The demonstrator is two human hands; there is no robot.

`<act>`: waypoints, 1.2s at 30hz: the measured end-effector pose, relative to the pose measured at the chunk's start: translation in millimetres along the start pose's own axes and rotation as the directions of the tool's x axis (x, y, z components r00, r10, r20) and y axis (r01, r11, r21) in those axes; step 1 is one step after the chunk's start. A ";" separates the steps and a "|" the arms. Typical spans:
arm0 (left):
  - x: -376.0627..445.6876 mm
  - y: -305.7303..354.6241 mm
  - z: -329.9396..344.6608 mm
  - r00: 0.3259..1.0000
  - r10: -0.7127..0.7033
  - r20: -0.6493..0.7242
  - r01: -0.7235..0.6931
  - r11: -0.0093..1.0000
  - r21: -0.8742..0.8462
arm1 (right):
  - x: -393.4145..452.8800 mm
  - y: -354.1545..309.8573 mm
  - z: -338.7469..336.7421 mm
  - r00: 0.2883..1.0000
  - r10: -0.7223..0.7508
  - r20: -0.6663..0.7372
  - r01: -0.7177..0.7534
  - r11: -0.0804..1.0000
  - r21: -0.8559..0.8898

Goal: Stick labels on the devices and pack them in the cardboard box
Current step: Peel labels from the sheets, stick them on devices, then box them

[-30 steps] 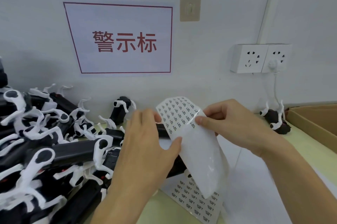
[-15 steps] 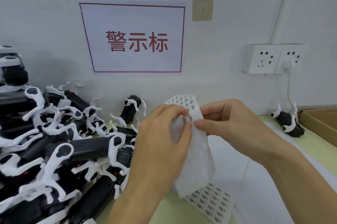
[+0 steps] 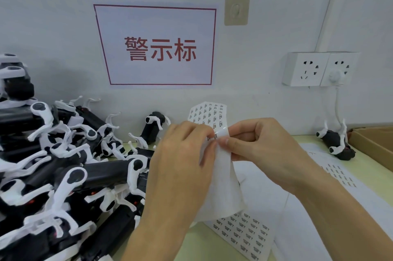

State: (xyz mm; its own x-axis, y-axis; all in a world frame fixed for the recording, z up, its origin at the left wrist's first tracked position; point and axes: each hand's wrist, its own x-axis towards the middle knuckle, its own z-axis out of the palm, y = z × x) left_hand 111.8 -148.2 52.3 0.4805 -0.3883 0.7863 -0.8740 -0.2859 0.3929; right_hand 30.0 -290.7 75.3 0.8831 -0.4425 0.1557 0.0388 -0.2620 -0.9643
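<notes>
I hold a white label sheet (image 3: 221,184) upright in front of me, bent over near its top, with rows of small printed labels on the far part. My left hand (image 3: 180,167) pinches the sheet at the fold. My right hand (image 3: 261,150) pinches the same fold from the right. A heap of black devices with white clips (image 3: 63,175) fills the table's left side. One single device (image 3: 336,143) lies at the right by the wall. The edge of a cardboard box (image 3: 374,141) shows at the far right.
More label sheets (image 3: 244,233) lie flat on the pale green table (image 3: 208,248) under my hands and to the right. A wall sign (image 3: 157,46) hangs ahead. A double socket (image 3: 319,69) with a white cable plugged in sits on the wall at the right.
My left hand has moved from the sheet's lower edge up to the fold, meeting my right fingers. The sheet is now bent over more tightly. The view has shifted left.
</notes>
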 end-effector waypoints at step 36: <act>1.6 5.0 -1.9 0.969 -0.236 -0.075 0.210 0.944 -0.255 | -5.3 -7.1 24.7 0.989 -0.123 -0.087 0.120 0.992 -0.038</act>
State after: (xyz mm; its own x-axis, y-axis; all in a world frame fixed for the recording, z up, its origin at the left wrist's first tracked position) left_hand 108.1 -148.5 56.4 0.6663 -0.2428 0.7050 -0.7424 -0.1279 0.6576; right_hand 36.6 -265.4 76.1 0.8275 -0.4799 0.2915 0.1271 -0.3455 -0.9298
